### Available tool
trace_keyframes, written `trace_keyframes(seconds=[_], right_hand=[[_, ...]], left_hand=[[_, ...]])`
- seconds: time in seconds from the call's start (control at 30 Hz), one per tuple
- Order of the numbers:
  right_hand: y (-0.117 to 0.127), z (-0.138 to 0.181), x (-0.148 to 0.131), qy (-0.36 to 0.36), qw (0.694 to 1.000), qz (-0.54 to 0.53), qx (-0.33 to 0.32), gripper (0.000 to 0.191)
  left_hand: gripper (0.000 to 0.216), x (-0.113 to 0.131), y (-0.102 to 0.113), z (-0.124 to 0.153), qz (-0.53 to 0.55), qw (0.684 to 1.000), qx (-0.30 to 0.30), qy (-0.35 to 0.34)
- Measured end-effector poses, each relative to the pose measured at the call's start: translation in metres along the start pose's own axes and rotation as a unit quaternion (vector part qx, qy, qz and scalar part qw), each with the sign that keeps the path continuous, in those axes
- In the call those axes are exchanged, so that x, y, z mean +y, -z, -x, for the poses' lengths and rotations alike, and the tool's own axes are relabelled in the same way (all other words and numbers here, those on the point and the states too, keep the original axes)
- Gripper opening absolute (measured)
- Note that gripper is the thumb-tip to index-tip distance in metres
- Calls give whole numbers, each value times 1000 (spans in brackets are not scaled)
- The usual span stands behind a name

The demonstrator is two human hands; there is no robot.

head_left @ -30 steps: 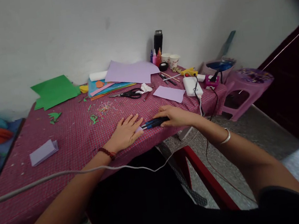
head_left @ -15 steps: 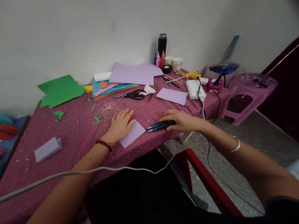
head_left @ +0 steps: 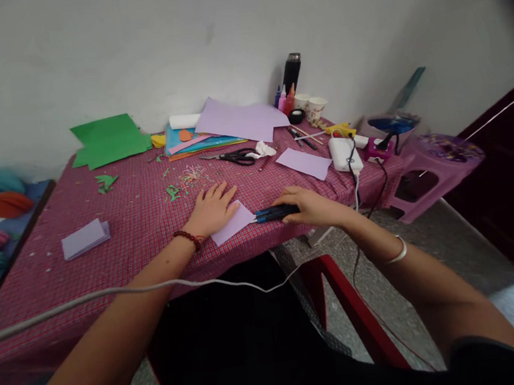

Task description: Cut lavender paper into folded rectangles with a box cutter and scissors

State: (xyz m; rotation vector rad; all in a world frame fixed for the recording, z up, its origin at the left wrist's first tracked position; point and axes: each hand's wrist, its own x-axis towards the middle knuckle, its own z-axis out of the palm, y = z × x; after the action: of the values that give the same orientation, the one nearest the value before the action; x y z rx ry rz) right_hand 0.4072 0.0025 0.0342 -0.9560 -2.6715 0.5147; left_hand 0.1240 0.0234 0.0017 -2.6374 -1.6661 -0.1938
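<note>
L hand (head_left: pixel 213 212) spread flat on purple paper (head_left: pixel 236 222) nr table's (head_left: pixel 139 208) near edge, R hand (head_left: pixel 309 206) gripping blue-black tool (head_left: pixel 269 214), tip at paper's right corner; prob. mid-job, w/ purple stack (head_left: pixel 84 239) at left apparently done

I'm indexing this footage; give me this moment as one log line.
left hand: spread, partly over small purple sheet | right hand: holding blue-black tool, tip at sheet's corner | nearby: scissors

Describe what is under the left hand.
The left hand covers part of a small purple paper, whose rest shows on the checked tablecloth. How far the paper reaches beneath the hand cannot be seen.
</note>
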Motion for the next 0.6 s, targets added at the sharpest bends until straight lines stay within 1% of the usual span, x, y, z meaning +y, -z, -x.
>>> trace_keyframes(seconds=[0.17, 0.43, 0.6], right_hand=[[-2, 6, 2, 9, 1000, -13, 13, 34], [-9, -4, -10, 19, 1000, -9, 14, 35], [-9, 2, -12, 6, 1000, -13, 13, 34]], left_hand=[[57, 1, 1, 2, -7, 1000, -3, -3], [58, 4, 3, 2, -18, 1000, -5, 1], [58, 3, 2, 2, -9, 1000, -5, 1]])
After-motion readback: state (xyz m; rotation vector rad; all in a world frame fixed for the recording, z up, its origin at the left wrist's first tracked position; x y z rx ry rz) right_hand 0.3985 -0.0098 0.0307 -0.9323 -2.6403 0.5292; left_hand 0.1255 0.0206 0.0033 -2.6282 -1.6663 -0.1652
